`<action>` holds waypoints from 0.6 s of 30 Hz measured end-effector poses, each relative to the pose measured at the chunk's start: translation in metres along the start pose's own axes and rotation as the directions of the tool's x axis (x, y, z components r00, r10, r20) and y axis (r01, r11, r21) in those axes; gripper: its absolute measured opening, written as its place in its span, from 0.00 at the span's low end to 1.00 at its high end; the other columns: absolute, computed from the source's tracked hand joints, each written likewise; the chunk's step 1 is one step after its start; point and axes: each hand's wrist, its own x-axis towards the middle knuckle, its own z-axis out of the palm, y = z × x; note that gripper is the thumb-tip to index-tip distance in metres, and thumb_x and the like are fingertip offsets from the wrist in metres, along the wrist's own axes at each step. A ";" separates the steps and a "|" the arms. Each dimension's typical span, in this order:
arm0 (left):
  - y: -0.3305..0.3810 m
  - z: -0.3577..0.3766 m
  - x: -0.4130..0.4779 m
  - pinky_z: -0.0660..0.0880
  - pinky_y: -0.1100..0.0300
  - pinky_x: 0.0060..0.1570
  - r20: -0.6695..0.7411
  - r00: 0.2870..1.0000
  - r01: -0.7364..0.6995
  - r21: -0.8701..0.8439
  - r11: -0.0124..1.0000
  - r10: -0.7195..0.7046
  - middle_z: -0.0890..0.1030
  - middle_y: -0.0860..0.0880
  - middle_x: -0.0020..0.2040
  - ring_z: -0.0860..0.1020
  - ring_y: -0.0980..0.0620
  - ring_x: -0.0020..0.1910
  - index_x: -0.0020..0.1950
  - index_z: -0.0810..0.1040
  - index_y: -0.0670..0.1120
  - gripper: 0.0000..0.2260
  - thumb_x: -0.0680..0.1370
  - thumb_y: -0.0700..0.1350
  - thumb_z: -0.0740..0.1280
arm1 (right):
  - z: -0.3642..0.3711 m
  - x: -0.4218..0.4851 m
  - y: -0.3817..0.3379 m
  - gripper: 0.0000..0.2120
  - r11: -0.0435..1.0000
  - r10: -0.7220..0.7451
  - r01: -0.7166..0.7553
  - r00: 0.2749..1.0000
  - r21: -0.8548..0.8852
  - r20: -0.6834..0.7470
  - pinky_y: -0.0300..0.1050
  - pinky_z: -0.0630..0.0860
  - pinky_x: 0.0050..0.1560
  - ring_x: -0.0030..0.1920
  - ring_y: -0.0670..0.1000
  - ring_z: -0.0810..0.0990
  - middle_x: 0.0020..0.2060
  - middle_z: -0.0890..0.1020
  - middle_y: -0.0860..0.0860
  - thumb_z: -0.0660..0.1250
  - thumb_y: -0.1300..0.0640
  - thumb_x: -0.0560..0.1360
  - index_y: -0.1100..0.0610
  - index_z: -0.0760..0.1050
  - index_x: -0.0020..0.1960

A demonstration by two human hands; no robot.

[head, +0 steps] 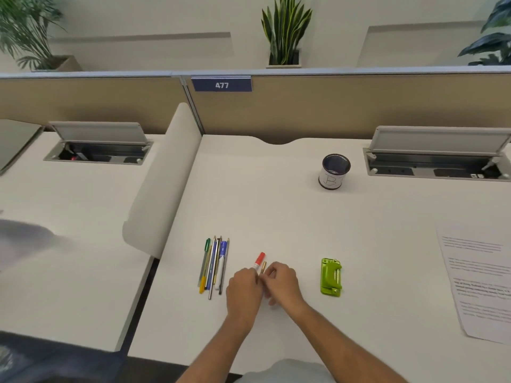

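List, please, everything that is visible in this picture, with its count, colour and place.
red-capped marker: one, white and red, between the two hands
gold pen: one, gold, beside the red-capped marker
pens: several, mixed colours, in a row left of the hands
hole punch: one, lime green, right of the hands
pen cup: one, dark mesh with a white label, far right on the desk
printed sheet: one, white, right edge
cable boxes: two, grey, lids up, at the back
number sign: one, blue, on the partition
plants: three, green, behind the partition
desk: one, white
left hand: pinches the red-capped marker
right hand: fingers curled at the gold pen
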 end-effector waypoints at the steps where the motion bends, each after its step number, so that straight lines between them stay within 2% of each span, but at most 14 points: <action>1: -0.004 -0.001 0.001 0.83 0.53 0.43 0.001 1.000 0.003 -0.021 1.000 -0.003 0.86 0.48 0.44 0.84 0.50 0.41 0.47 0.85 0.44 0.11 0.85 0.46 0.67 | 0.004 0.003 -0.005 0.05 1.000 -0.001 0.001 1.000 -0.028 -0.009 0.60 0.87 0.31 0.34 0.62 0.89 0.36 0.88 0.59 0.71 0.60 0.80 0.61 0.81 0.46; 4: -0.020 -0.009 0.002 0.83 0.54 0.42 -0.036 0.999 0.019 -0.088 0.996 -0.022 0.86 0.50 0.43 0.83 0.52 0.41 0.47 0.85 0.45 0.09 0.83 0.47 0.70 | 0.016 0.012 -0.018 0.07 0.997 0.015 -0.019 0.999 -0.078 -0.052 0.61 0.87 0.32 0.34 0.62 0.89 0.36 0.87 0.59 0.67 0.65 0.79 0.61 0.81 0.43; 7: -0.046 -0.022 0.003 0.78 0.60 0.42 -0.135 0.989 0.033 -0.188 0.982 -0.059 0.86 0.54 0.45 0.82 0.55 0.42 0.51 0.85 0.49 0.03 0.80 0.48 0.74 | 0.029 0.019 -0.028 0.09 0.993 0.026 -0.036 0.995 -0.112 -0.091 0.55 0.87 0.31 0.34 0.60 0.89 0.35 0.87 0.57 0.69 0.64 0.79 0.58 0.81 0.40; 9: -0.068 -0.033 0.006 0.79 0.58 0.41 -0.215 0.973 0.035 -0.230 0.973 -0.086 0.85 0.54 0.46 0.81 0.54 0.43 0.53 0.84 0.50 0.05 0.79 0.47 0.76 | 0.038 0.024 -0.035 0.09 0.993 0.034 -0.046 0.994 -0.111 -0.102 0.53 0.86 0.31 0.34 0.60 0.89 0.34 0.87 0.57 0.70 0.63 0.79 0.58 0.82 0.40; 12: -0.103 -0.044 0.016 0.76 0.59 0.38 -0.287 0.951 0.049 -0.218 0.975 -0.112 0.82 0.54 0.50 0.76 0.52 0.48 0.58 0.83 0.50 0.09 0.79 0.47 0.76 | 0.052 0.029 -0.045 0.10 0.992 0.035 -0.048 0.993 -0.113 -0.114 0.55 0.87 0.32 0.34 0.60 0.89 0.34 0.87 0.57 0.69 0.64 0.78 0.57 0.81 0.39; 15: -0.130 -0.048 0.029 0.78 0.56 0.52 -0.235 0.958 0.083 -0.322 0.943 -0.164 0.82 0.52 0.59 0.76 0.50 0.59 0.68 0.82 0.49 0.17 0.80 0.49 0.76 | 0.066 0.034 -0.056 0.09 0.991 0.024 -0.037 0.995 -0.130 -0.102 0.57 0.88 0.34 0.34 0.60 0.89 0.34 0.87 0.57 0.69 0.64 0.77 0.58 0.82 0.39; 18: -0.142 -0.048 0.041 0.80 0.50 0.63 -0.182 0.970 0.076 -0.399 0.914 -0.160 0.82 0.50 0.61 0.78 0.48 0.62 0.72 0.81 0.46 0.19 0.81 0.48 0.75 | 0.078 0.038 -0.065 0.09 0.989 0.025 -0.038 0.995 -0.141 -0.097 0.59 0.89 0.38 0.34 0.59 0.89 0.33 0.87 0.55 0.67 0.66 0.76 0.58 0.83 0.40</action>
